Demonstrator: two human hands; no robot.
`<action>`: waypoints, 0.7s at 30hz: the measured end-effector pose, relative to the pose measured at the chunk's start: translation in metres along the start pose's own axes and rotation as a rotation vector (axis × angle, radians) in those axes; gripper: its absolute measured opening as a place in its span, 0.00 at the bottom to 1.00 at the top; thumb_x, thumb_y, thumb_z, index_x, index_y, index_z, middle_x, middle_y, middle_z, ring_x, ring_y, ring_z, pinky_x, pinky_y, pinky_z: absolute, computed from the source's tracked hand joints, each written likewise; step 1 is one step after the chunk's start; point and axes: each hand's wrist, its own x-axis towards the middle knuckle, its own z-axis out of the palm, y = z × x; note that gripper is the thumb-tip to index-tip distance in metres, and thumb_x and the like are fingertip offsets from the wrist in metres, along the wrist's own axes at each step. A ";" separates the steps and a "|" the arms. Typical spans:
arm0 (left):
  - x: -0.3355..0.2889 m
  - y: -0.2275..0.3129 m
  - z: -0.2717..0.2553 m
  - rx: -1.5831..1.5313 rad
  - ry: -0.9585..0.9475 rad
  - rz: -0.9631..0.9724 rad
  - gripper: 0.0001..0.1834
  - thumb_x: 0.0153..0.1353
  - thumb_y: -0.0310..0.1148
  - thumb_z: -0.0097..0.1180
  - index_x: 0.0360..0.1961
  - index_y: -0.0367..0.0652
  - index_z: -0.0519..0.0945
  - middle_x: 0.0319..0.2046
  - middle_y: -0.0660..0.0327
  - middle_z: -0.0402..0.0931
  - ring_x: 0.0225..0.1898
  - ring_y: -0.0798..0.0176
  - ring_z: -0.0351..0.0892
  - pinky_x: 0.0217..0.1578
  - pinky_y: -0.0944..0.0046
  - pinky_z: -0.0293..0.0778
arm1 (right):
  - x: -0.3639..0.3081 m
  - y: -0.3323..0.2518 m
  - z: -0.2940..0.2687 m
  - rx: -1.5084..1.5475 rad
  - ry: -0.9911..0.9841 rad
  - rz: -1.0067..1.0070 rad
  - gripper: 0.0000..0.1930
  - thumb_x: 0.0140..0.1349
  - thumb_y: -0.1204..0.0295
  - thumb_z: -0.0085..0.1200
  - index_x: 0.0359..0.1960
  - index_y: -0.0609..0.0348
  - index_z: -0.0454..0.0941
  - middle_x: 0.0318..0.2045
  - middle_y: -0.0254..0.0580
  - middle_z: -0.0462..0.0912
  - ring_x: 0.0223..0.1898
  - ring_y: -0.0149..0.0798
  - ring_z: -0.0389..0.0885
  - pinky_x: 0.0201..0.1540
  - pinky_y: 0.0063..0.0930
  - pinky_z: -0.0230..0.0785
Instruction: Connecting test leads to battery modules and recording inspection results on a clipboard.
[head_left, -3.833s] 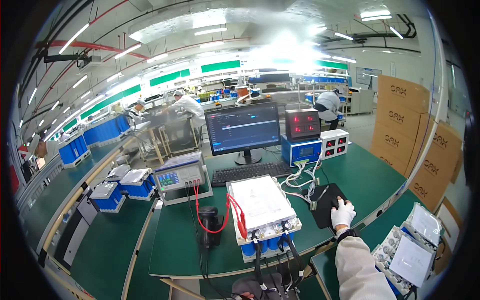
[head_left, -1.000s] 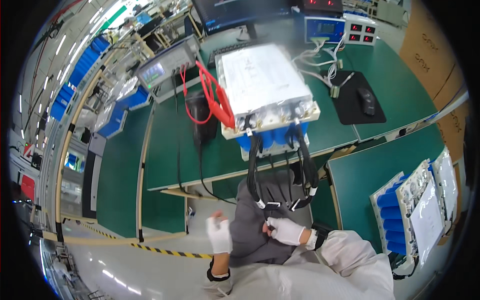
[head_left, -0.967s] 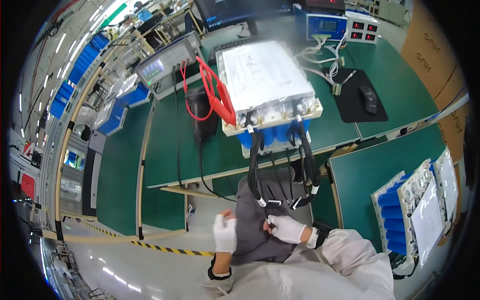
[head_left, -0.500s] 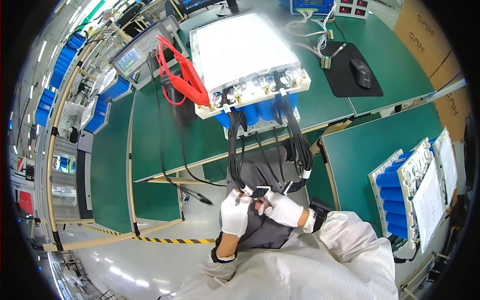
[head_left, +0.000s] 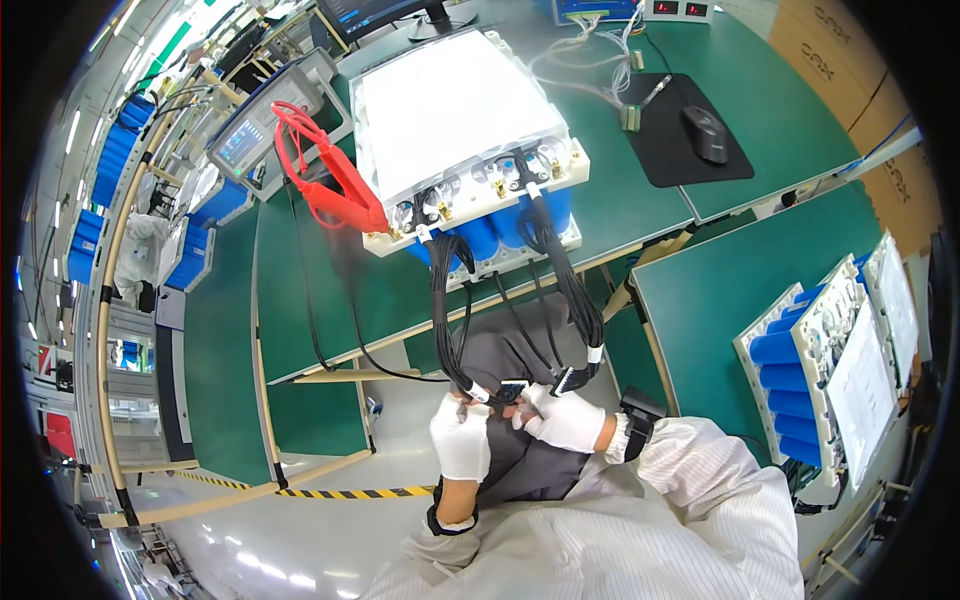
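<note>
Both my hands wear white gloves with bare fingertips and are held close together over my lap. My left hand (head_left: 460, 440) is closed around the lower end of a bundle of black wires (head_left: 441, 320), beside a black connector (head_left: 512, 391). The fingers of my right hand (head_left: 565, 420) are pinched near that connector, with a second connector (head_left: 565, 381) just above them on another black wire bundle (head_left: 580, 290). Both bundles hang from a battery pack (head_left: 480, 236) with blue cells and a white top sheet. A red clamp (head_left: 350, 192) grips the pack's near left corner.
The pack stands on a green table (head_left: 620, 240). A meter with a screen (head_left: 245, 140) is left of it; a mouse (head_left: 706, 135) on a black pad (head_left: 655, 160) and white wiring (head_left: 600, 85) are right. More blue battery packs (head_left: 790, 390) stand on the right-hand table.
The view has shifted, so the pack and table sit slightly further left. A loose black lead's end below the table edge is no longer visible. My hands keep nearly the same pose at the connectors.
</note>
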 end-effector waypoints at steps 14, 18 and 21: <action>0.001 -0.008 0.007 -0.179 -0.104 -0.169 0.06 0.56 0.18 0.53 0.35 0.34 0.78 0.27 0.60 0.78 0.24 0.69 0.74 0.27 0.71 0.70 | 0.003 0.009 0.005 -0.099 0.058 -0.109 0.19 0.60 0.82 0.46 0.54 0.62 0.67 0.33 0.40 0.79 0.33 0.36 0.79 0.40 0.26 0.70; 0.004 -0.008 0.004 -0.183 -0.099 -0.129 0.06 0.55 0.18 0.53 0.34 0.34 0.77 0.27 0.58 0.78 0.24 0.68 0.75 0.27 0.70 0.71 | 0.000 0.001 0.002 0.020 0.161 -0.142 0.20 0.60 0.81 0.47 0.56 0.62 0.67 0.31 0.40 0.80 0.31 0.32 0.77 0.38 0.23 0.70; 0.008 -0.006 0.000 -0.155 -0.093 -0.100 0.05 0.54 0.18 0.54 0.34 0.34 0.76 0.26 0.57 0.78 0.25 0.67 0.76 0.28 0.70 0.71 | -0.001 -0.007 -0.006 0.111 0.193 -0.005 0.19 0.58 0.78 0.53 0.52 0.64 0.69 0.40 0.49 0.80 0.40 0.43 0.81 0.41 0.30 0.73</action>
